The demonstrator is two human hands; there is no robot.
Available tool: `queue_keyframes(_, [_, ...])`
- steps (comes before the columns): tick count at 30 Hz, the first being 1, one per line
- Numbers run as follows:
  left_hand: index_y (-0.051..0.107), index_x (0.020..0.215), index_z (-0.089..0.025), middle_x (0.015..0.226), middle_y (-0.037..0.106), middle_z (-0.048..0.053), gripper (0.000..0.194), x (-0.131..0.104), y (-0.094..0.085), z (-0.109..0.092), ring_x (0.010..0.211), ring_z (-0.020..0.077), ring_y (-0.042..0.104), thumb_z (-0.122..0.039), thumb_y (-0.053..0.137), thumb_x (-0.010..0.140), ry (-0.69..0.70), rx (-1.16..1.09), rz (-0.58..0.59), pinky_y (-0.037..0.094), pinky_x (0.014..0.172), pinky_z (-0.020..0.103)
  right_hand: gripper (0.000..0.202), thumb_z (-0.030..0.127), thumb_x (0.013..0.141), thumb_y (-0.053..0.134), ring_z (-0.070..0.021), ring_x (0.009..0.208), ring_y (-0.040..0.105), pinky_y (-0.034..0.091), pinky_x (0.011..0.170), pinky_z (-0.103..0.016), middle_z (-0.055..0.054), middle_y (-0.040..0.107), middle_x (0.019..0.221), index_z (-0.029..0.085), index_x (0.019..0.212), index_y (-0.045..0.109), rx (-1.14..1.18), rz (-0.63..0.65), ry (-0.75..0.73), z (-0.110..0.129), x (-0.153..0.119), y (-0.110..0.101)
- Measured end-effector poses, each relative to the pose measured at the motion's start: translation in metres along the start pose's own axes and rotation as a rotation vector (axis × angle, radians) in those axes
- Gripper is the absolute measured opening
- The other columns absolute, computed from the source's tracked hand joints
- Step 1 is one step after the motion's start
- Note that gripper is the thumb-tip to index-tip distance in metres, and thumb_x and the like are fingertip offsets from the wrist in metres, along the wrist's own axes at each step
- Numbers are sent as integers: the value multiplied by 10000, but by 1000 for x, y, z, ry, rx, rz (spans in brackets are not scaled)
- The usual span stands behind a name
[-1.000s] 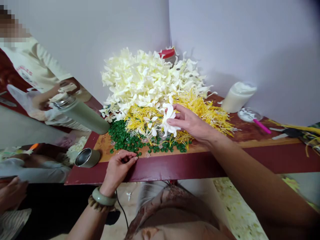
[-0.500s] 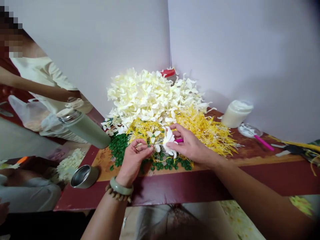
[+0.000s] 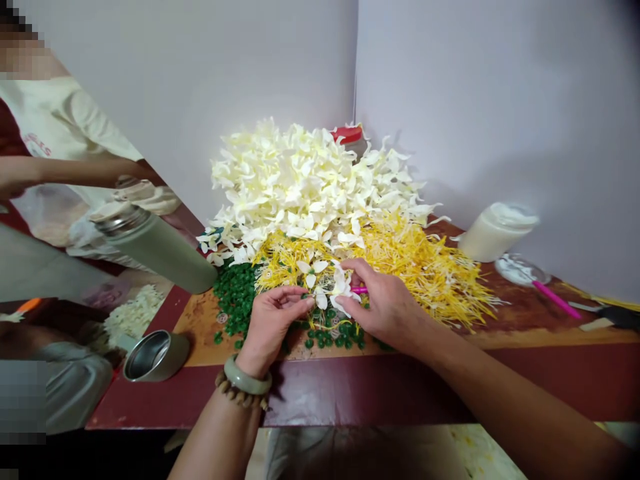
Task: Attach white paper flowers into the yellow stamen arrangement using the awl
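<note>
My left hand [image 3: 274,320], with a jade bangle and a beaded bracelet at the wrist, pinches something thin at the thumb and index tips, probably a stem. My right hand [image 3: 383,300] is closed on a white flower [image 3: 342,287], with a pink stick [image 3: 359,290] showing between its fingers. The hands are close together above the pile of green pieces [image 3: 235,300] and the yellow strands [image 3: 425,273]. Behind them rises a large heap of white petals [image 3: 310,180].
A green flask [image 3: 165,250] and an open metal cup [image 3: 156,357] stand at the left. On the right are a jar [image 3: 497,232], a small dish [image 3: 520,270] with a pink-handled tool [image 3: 556,299], and dark-handled scissors. A person's arm [image 3: 75,172] shows at far left.
The view has shifted slightly. The right hand has brought the white flower a little lower and turned it, and it now sits more between the fingertips. The left hand keeps its pinch.
</note>
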State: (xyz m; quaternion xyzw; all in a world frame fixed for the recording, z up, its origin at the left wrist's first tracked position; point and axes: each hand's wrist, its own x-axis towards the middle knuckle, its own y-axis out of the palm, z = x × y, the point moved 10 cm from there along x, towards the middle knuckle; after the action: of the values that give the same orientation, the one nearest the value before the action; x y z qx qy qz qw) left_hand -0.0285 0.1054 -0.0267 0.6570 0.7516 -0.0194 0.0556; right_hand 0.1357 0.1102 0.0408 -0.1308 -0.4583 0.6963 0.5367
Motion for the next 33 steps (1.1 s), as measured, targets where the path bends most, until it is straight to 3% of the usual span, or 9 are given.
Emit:
queue_keyframes(5, [691, 758, -150, 618, 664, -1, 248, 0, 2, -2, 548, 85, 572, -194, 768, 527, 7, -37, 4, 463, 564, 190, 379, 336, 786, 481, -183, 654, 585, 383, 593, -279, -41, 639, 814, 194, 1135, 439, -57, -3, -9, 2, 1, 0])
queue_keyframes(11, [693, 822, -130, 788, 705, 65, 213, -3, 6, 2, 740, 137, 641, -284, 675, 675, -73, -178, 19, 494, 734, 227, 385, 336, 807, 463, -215, 720, 605, 396, 597, -303, -79, 649, 911, 186, 1161, 448, -151, -58, -61, 10, -3, -2])
queue_keyframes(17, [662, 777, -161, 697, 675, 1, 153, -1, 5, 5, 704, 93, 637, -180, 714, 635, -106, -331, 27, 492, 713, 172, 378, 326, 834, 432, -230, 771, 606, 424, 628, -325, -117, 613, 1052, 192, 1186, 443, -194, -80, -113, 22, -8, 1])
queue_keyframes(24, [641, 738, -140, 704, 668, 22, 64, -1, 1, 11, 657, 72, 627, -157, 670, 683, -194, -480, 26, 506, 632, 126, 472, 351, 801, 507, -218, 872, 598, 463, 762, -328, -113, 605, 1049, 136, 1206, 392, 107, -72, -84, 23, -8, 1])
queue_keyframes(28, [637, 737, -124, 706, 659, 24, 26, -3, 0, 10, 656, 72, 623, -123, 633, 712, -195, -548, 22, 513, 627, 127, 327, 233, 871, 370, -195, 915, 584, 460, 799, -323, -104, 596, 1057, 146, 1184, 413, 125, -88, -151, 33, -9, -2])
queue_keyframes(33, [635, 763, -118, 696, 648, 25, 43, -1, 0, 11, 618, 64, 603, -113, 609, 730, -215, -588, 37, 507, 595, 126, 361, 119, 859, 330, -185, 901, 582, 474, 794, -312, -108, 593, 1031, 146, 1210, 407, 40, -119, -240, 39, -11, 1])
